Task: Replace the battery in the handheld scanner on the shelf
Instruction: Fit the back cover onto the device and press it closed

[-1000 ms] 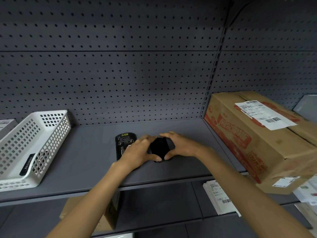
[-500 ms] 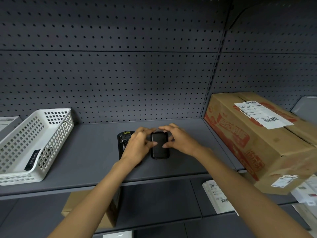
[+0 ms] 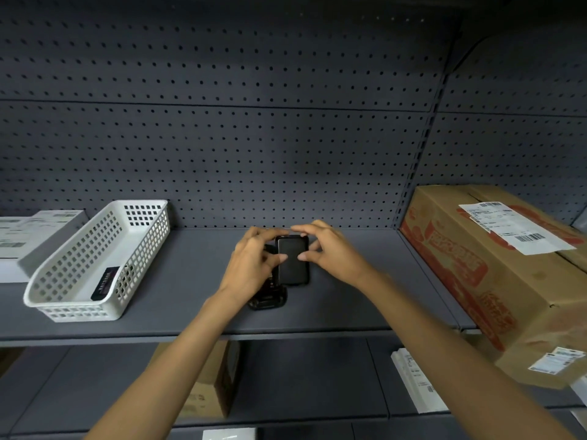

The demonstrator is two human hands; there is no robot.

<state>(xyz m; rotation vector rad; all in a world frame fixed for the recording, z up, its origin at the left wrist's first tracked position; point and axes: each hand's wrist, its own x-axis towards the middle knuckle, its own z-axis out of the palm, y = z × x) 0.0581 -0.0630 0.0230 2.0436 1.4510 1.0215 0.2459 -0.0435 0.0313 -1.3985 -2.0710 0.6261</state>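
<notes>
A black handheld scanner (image 3: pixel 268 298) lies on the grey shelf (image 3: pixel 190 300), mostly hidden under my left hand (image 3: pixel 254 265). Over it sits a flat black rectangular battery (image 3: pixel 293 260), held between both hands. My left hand grips the battery's left edge with thumb and fingertips. My right hand (image 3: pixel 330 252) pinches its right edge and top corner. The battery overlaps the scanner's right side; whether it is seated in the scanner is hidden.
A white perforated plastic basket (image 3: pixel 95 265) stands at the left, with a white box (image 3: pixel 31 236) beyond it. A large cardboard box (image 3: pixel 495 274) with a shipping label fills the right. A pegboard wall rises behind. The lower shelf holds boxes and white packets.
Both hands have carried the battery left, from beside the scanner to over it. The view has shifted, and the scanner is now more covered by my left hand.
</notes>
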